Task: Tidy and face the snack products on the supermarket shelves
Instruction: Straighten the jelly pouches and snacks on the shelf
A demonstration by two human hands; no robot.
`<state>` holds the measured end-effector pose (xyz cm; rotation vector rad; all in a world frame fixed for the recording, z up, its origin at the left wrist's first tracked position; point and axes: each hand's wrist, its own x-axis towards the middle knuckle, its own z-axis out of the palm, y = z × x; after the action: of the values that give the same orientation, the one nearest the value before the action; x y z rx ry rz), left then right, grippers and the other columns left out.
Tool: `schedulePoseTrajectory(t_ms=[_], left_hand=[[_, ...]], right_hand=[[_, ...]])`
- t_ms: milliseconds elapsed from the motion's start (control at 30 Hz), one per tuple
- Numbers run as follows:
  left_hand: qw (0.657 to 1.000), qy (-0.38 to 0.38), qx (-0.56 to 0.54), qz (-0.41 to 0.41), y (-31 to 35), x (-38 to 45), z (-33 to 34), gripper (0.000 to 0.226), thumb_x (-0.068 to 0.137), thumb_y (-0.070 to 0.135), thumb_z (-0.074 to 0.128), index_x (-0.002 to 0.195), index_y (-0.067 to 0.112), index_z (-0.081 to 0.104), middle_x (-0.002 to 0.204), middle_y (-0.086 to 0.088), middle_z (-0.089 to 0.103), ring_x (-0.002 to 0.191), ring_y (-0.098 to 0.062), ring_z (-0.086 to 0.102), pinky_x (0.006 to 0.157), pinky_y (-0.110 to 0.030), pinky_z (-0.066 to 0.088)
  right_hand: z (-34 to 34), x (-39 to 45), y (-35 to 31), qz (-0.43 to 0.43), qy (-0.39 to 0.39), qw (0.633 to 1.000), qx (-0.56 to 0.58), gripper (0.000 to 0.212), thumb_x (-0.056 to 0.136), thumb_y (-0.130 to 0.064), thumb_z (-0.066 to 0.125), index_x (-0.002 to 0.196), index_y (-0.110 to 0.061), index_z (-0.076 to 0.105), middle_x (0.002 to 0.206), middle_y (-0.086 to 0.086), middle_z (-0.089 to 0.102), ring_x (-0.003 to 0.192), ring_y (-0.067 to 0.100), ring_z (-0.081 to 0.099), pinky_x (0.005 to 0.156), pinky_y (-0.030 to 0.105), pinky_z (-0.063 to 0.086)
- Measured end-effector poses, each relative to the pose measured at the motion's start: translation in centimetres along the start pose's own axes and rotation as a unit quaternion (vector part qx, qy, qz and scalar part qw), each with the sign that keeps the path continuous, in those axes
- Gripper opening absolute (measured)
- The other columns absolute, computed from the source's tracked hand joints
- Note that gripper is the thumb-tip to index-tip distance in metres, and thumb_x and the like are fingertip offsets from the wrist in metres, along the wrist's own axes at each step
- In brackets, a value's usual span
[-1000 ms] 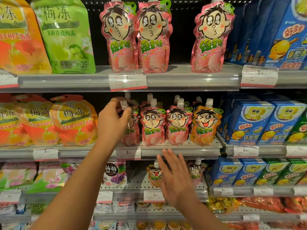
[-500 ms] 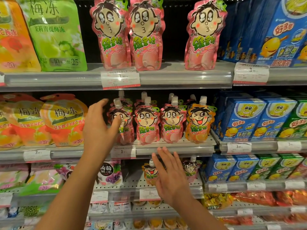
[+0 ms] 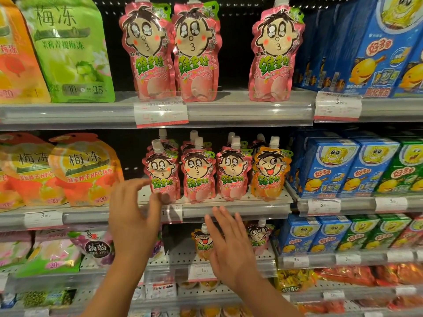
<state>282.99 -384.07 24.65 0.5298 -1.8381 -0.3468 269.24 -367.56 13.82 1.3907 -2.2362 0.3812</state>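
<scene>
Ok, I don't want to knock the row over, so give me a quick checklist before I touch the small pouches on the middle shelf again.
1. Left hand holds nothing: ok, fingers relaxed, just in front of the leftmost pink pouch.
2. Right hand holds nothing: ok, open, below the shelf edge.
3. Front pouches upright, faces forward: ok for all four.
4. Leftmost pink pouch level with its neighbours: not ok, it leans slightly.
5. Orange pouch belongs beside the pink ones: cannot tell.
6. Rows behind are straight: cannot tell, only the caps show.
</scene>
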Motion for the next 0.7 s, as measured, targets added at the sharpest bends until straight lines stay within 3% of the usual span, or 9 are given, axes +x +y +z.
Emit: schedulePoseTrajectory(t_ms=[67,167,300,433,500,600,633,700], left_hand=[[0.997,-0.041,0.023,0.064,-0.2,-1.9,0.9,0.03,0.094,0.016,0.056,0.12,0.005,0.066,0.118,-0.011,0.063,0.113,-0.028,0.056,0.104,-0.031,0.039],[0.983,-0.113,0.048,0.136,-0.3,-4.4,2.5,0.042,0.091,0.019,0.054,0.129,0.004,0.066,0.129,-0.013,0.062,0.118,-0.033,0.057,0.103,-0.046,0.044],[0.961,-0.196,0.112,0.157,-1.6,-7.1,4.1,0.057,0.094,0.028,0.046,0.146,0.007,0.053,0.154,-0.01,0.047,0.14,-0.032,0.047,0.111,-0.054,0.039],[0.941,-0.257,0.152,0.158,-3.2,-8.5,4.8,0.069,0.094,0.034,0.042,0.157,0.008,0.035,0.17,-0.006,0.02,0.156,-0.027,0.022,0.122,-0.056,0.023],[0.935,-0.269,0.171,0.158,-3.3,-8.8,4.9,0.071,0.093,0.034,0.039,0.159,0.009,0.031,0.171,-0.006,0.016,0.157,-0.027,0.018,0.123,-0.056,0.02],[0.934,-0.271,0.177,0.15,-3.2,-8.9,5.0,0.073,0.091,0.034,0.04,0.16,0.009,0.029,0.171,-0.006,0.015,0.157,-0.027,0.016,0.124,-0.056,0.018],[0.935,-0.271,0.177,0.146,-3.2,-8.9,5.0,0.074,0.091,0.034,0.041,0.16,0.01,0.028,0.171,-0.005,0.015,0.157,-0.027,0.016,0.124,-0.056,0.019],[0.935,-0.273,0.177,0.14,-3.2,-8.9,5.0,0.074,0.091,0.032,0.043,0.16,0.01,0.027,0.171,-0.004,0.014,0.157,-0.026,0.016,0.124,-0.057,0.02]], right_hand=[[0.1,0.0,0.2,0.0,-0.011,1.0,0.0,0.079,0.082,-0.033,0.053,0.157,-0.016,0.034,0.165,0.007,0.027,0.156,0.025,0.016,0.121,0.049,0.015],[-0.2,-0.1,0.2,-0.003,-0.02,1.0,0.009,0.082,0.082,-0.031,0.056,0.158,-0.017,0.03,0.166,0.006,0.023,0.157,0.024,0.011,0.121,0.049,0.013],[-1.2,-0.1,0.4,-0.01,-0.002,0.995,0.095,0.073,0.088,-0.028,0.05,0.158,-0.018,0.031,0.166,0.001,0.024,0.157,0.019,0.011,0.123,0.047,0.015],[-5.0,0.3,1.9,0.019,0.071,0.96,0.271,0.065,0.094,-0.017,0.057,0.156,-0.022,0.037,0.162,-0.006,0.031,0.151,0.01,0.027,0.121,0.031,0.03],[-7.8,1.4,3.7,0.06,0.159,0.947,0.273,0.061,0.092,-0.009,0.061,0.15,-0.017,0.046,0.157,-0.002,0.038,0.145,0.012,0.038,0.116,0.026,0.037],[-11.7,3.9,7.0,0.153,0.271,0.925,0.217,0.055,0.092,-0.005,0.063,0.145,-0.013,0.05,0.155,0.002,0.037,0.112,0.013,0.061,0.092,0.026,0.054],[-12.7,4.7,8.0,0.182,0.28,0.918,0.214,0.057,0.093,-0.007,0.061,0.148,-0.013,0.047,0.157,0.002,0.035,0.096,0.01,0.063,0.082,0.03,0.057],[-14.0,6.0,9.7,0.224,0.261,0.917,0.201,0.062,0.095,-0.015,0.06,0.153,-0.015,0.039,0.159,0.005,0.032,0.076,0.006,0.062,0.076,0.038,0.057]])
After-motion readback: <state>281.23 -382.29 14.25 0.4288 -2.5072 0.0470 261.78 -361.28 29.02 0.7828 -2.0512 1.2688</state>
